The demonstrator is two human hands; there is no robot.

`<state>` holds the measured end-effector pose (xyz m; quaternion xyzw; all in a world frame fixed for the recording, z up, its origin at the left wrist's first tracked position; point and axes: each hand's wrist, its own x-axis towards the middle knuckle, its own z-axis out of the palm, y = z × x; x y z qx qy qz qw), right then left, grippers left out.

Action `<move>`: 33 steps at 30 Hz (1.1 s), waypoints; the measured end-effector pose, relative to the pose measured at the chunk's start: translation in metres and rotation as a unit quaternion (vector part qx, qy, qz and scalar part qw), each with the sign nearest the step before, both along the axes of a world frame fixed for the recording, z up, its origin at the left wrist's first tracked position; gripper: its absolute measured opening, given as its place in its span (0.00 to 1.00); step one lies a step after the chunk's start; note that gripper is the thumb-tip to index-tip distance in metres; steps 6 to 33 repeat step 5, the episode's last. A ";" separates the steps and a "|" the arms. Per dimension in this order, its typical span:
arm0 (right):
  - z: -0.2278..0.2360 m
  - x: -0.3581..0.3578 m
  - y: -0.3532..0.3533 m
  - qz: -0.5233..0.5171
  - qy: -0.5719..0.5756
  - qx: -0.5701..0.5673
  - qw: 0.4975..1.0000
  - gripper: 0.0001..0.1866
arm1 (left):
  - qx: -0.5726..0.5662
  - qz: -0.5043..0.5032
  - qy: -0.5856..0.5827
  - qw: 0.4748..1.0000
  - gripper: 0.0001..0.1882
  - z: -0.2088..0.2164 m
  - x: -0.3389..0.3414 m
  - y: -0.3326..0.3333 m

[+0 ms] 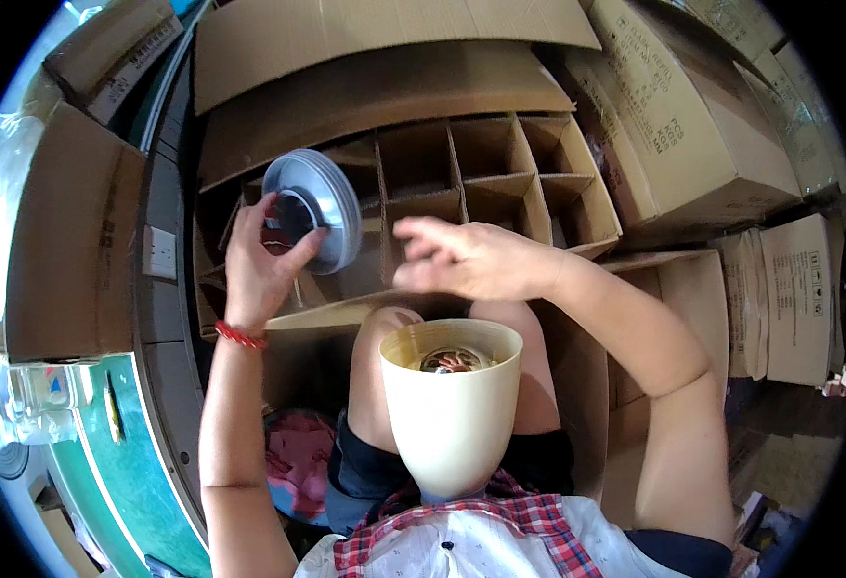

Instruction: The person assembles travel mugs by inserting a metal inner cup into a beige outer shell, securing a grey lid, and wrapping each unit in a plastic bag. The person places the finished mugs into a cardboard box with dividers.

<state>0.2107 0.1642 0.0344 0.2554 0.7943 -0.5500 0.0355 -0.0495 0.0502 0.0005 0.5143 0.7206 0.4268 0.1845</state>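
My left hand is closed on a grey, round, ridged plastic part with a raised ring in its middle. The thumb and fingers pinch that ring, and the part is tilted over the left side of a divided carton. To its right, my right hand hovers over the carton's near edge with fingers stretched out and slightly blurred. It holds nothing visible. A cream, tapered plastic housing sits upright between my thighs, its wide mouth facing up. Inside it shows a round metallic piece with reddish-brown parts.
Cardboard flaps stand raised behind the carton. A large closed box is at the right, with flattened cardboard nearer. Another box stands at the left above a green surface. A tub with pink material is beside my left leg.
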 end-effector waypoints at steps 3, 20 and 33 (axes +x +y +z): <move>-0.007 0.000 -0.007 -0.074 0.197 -0.300 0.931 0.57 | 0.067 -0.033 -0.054 0.996 0.39 0.023 0.043 0.001; -0.011 -0.013 -0.019 -0.090 0.286 -0.363 0.882 0.49 | 0.064 -0.074 0.024 0.995 0.40 0.030 0.062 -0.005; -0.011 -0.013 -0.019 -0.090 0.286 -0.363 0.882 0.49 | 0.064 -0.074 0.024 0.995 0.40 0.030 0.062 -0.005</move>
